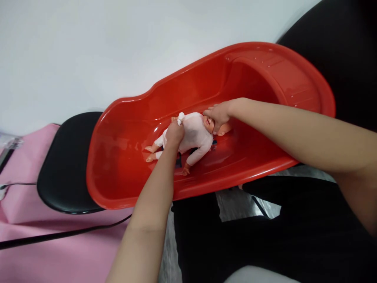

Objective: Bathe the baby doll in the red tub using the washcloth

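A baby doll [193, 133] in a white top and leggings lies on its back in a red baby bathtub [126, 173], its head to the right and bare feet to the left. My right hand [219, 114] grips the doll's head, with fingers and thumb spread across the upper face. Over the doll's belly and hip, my left hand [175, 133] is closed in a fist around a small white wad of cloth [180, 117], part of which pokes out at the top. A greyish wet-looking patch marks the doll's chest. Dark pieces show beneath its body.
The tub rests across a black chair seat [69, 165] at left and a black chair [344, 67] at right. A white wall [103, 47] stands behind. Pink padding [32, 169] and a black cable [64, 234] are at lower left. My black-clothed legs [235, 243] are below the tub.
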A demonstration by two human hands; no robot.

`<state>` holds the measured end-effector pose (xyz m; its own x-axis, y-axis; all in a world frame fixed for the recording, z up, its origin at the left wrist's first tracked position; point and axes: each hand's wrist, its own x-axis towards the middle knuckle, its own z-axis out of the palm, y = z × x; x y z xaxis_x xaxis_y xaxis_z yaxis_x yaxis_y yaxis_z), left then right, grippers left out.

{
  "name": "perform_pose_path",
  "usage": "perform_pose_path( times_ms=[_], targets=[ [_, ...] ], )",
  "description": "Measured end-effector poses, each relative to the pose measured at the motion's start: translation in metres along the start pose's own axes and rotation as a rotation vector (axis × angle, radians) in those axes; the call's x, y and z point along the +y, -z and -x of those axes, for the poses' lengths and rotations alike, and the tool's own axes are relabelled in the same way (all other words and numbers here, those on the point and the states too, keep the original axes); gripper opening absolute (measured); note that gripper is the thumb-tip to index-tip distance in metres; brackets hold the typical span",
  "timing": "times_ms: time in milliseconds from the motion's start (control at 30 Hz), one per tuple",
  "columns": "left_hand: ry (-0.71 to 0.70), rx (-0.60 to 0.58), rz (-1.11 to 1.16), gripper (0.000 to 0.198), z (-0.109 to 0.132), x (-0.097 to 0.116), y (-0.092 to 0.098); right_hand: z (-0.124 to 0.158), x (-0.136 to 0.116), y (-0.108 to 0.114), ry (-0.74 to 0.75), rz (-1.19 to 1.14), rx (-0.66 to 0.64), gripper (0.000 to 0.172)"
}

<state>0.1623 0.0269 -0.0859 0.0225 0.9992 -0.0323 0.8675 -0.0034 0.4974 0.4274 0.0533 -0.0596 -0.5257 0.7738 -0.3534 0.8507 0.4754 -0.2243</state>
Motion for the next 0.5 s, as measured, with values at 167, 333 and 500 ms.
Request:
perform_pose_path(
  times_ms=[167, 333, 500],
  targets=[
    [0.013, 0.032, 0.017, 0.047, 0.006, 0.009, 0.003, -0.003, 0.004, -0.002, 0.007, 0.014, -0.004, 0.104],
    [-0.004, 0.037, 0.025, 0.048, 0.007, 0.014, 0.003, 0.000, 0.000, 0.001, 0.014, 0.085, -0.014, 0.108],
    [-0.009, 0.044, 0.020, 0.042, 0.006, 0.015, 0.001, -0.002, 0.003, -0.002, 0.025, 0.064, -0.006, 0.106]
  ],
)
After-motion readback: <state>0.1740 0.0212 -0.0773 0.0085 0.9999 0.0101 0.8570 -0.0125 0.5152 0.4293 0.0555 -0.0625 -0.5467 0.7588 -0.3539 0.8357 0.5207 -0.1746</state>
